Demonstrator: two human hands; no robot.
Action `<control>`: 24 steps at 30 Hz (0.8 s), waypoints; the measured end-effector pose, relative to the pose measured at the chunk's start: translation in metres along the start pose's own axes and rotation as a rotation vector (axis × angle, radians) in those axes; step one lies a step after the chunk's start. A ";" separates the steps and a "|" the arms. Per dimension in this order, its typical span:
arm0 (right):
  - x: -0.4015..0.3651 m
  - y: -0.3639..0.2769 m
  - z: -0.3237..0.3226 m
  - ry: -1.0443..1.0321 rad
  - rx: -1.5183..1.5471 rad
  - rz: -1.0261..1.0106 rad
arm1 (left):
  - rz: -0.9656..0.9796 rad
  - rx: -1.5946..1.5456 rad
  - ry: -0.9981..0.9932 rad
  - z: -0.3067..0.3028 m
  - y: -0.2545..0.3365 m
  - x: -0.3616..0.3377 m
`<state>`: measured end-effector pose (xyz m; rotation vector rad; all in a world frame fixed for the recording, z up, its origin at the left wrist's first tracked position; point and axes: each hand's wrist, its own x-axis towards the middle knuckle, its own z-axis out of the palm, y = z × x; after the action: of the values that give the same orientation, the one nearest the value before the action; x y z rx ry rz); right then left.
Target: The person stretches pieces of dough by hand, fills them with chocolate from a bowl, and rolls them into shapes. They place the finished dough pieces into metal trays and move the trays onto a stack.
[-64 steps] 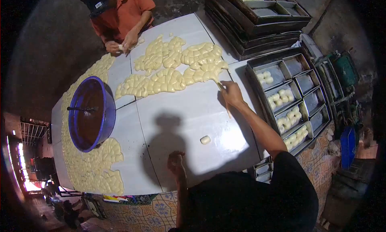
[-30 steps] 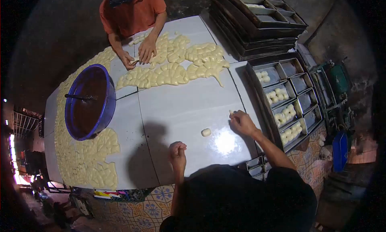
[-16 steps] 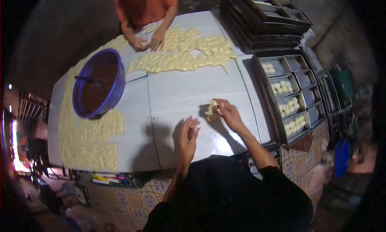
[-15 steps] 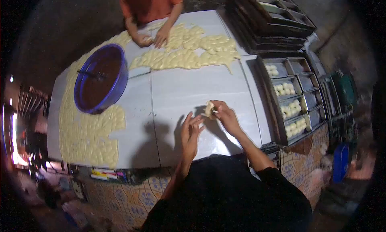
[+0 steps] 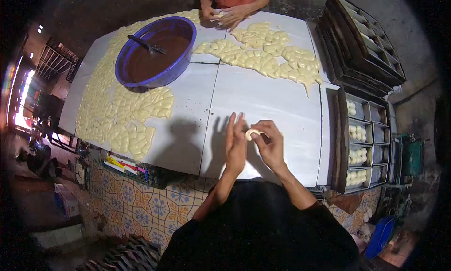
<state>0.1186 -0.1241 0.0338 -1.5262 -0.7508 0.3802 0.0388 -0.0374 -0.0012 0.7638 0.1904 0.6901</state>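
Observation:
Over the white tabletop (image 5: 263, 92), near its front edge, my right hand (image 5: 271, 144) pinches a small pale piece of dough (image 5: 252, 133) between thumb and fingers. The dough looks rounded, with its edge drawn in under my thumb. My left hand (image 5: 236, 144) is upright beside it, fingers stretched out and the palm side turned to the dough. Its fingers are right at the dough's left edge. Flattened dough pieces (image 5: 263, 62) lie beyond my hands, and more dough (image 5: 127, 120) covers the table's left side.
A blue bowl (image 5: 174, 76) of brown filling (image 5: 162, 55), with a dark-handled tool (image 5: 140, 42) in it, stands at the back left. To the right, a sectioned baking tin (image 5: 339, 144) holds dough balls (image 5: 358, 156); stacked tins (image 5: 343, 59) rise behind. Across the table, another person's hands (image 5: 230, 16) handle dough.
The dough in my right hand showed dark filling at an opening; now it looks rounder and more closed. My left hand has come closer to it. The camera view has shifted.

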 end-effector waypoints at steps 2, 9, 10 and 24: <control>0.009 -0.027 0.006 0.094 0.153 0.066 | 0.117 0.574 0.070 0.005 0.021 -0.002; 0.039 -0.009 0.005 -0.145 0.081 -0.049 | -0.104 0.738 0.180 -0.006 0.026 -0.005; 0.039 -0.006 0.010 -0.223 0.055 -0.090 | -0.181 0.336 0.158 -0.007 0.024 -0.004; 0.072 0.040 0.032 -0.372 0.393 0.261 | 0.042 1.209 0.280 -0.121 0.199 0.291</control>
<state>0.1595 -0.0506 0.0057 -1.1919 -0.7109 0.9694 0.1138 0.3201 0.0741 1.8204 0.8952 0.6869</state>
